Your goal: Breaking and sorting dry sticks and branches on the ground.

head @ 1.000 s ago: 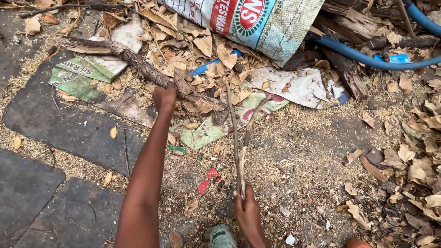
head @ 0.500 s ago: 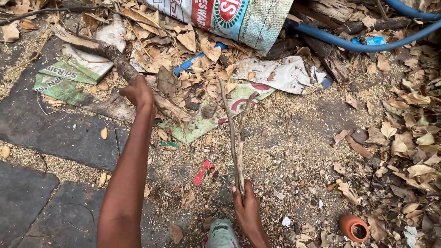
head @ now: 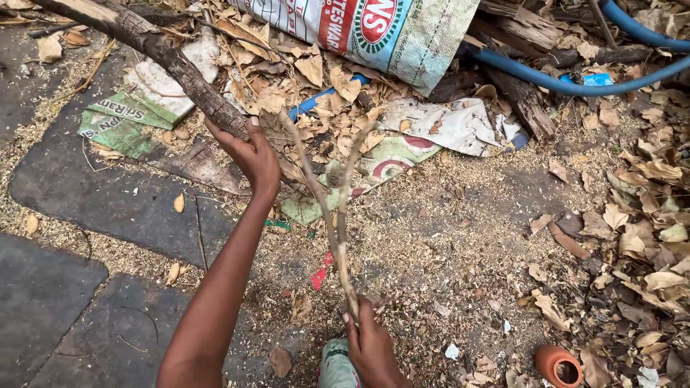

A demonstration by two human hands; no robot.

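The left hand (head: 255, 154) reaches forward over the ground, its grip clamped around a thick, bark-covered branch (head: 154, 50). The branch runs from the hand up and away toward the top left corner of the view, its far end raised above the ground and its near end passing under the palm into a heap of dry leaves (head: 302, 79). The fingers wrap the branch from below, with the thumb on top.

The right hand (head: 370, 345) sits low in the view, close to the body, its grip closed on the lower ends of two thin twigs (head: 334, 208). The twigs rise from the fist and fork apart, one tip leaning left toward the left hand, the other toward a torn printed paper wrapper (head: 453, 126) lying flat on the ground. The twigs and the branch are apart, though the left tip ends near the left wrist.

The ground (head: 460, 230) is strewn with sawdust, with dark stone slabs (head: 93, 194) on its left side. A woven printed sack (head: 388, 32) lies at the far edge, a blue hose (head: 575, 82) curves beside it, and a small clay pot (head: 559, 366) lies on its side near the bottom right.
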